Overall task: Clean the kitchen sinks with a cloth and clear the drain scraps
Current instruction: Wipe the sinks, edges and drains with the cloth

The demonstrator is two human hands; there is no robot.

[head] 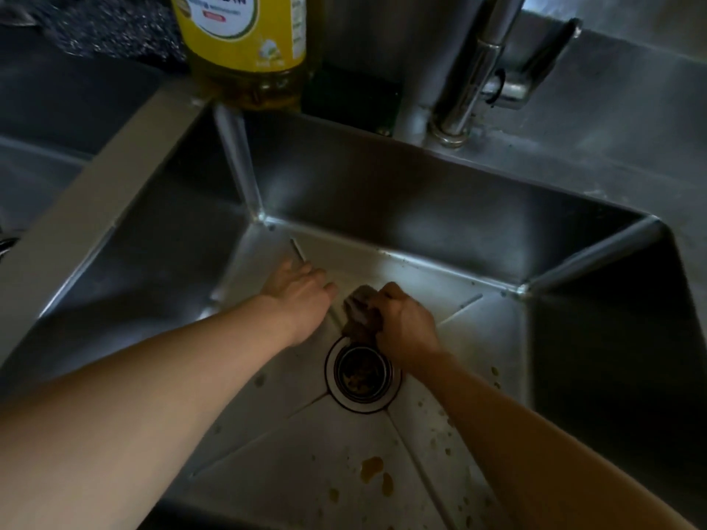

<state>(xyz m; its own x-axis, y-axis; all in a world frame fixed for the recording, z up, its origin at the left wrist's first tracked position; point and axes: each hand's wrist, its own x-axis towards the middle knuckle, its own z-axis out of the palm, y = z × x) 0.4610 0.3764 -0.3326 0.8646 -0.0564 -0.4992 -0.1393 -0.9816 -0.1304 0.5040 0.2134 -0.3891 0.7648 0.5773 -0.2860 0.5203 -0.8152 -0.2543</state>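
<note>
Both my arms reach down into a deep steel sink [421, 208]. My right hand [405, 323] grips a bunched cloth [361, 309] against the sink floor just behind the drain. My left hand [302, 296] rests on the floor to the left of the cloth, fingers pointing toward it; what its fingertips touch is hidden. The round drain strainer [361, 372] holds brownish food scraps. Yellow-brown stains and droplets [373, 468] dot the near part of the floor.
A yellow bottle of dish liquid [245, 47] stands on the back rim at the left corner. A chrome faucet [478, 70] rises behind the sink. A second basin [38, 174] lies to the left across the divider. A dark scrubbing pad [111, 28] sits at top left.
</note>
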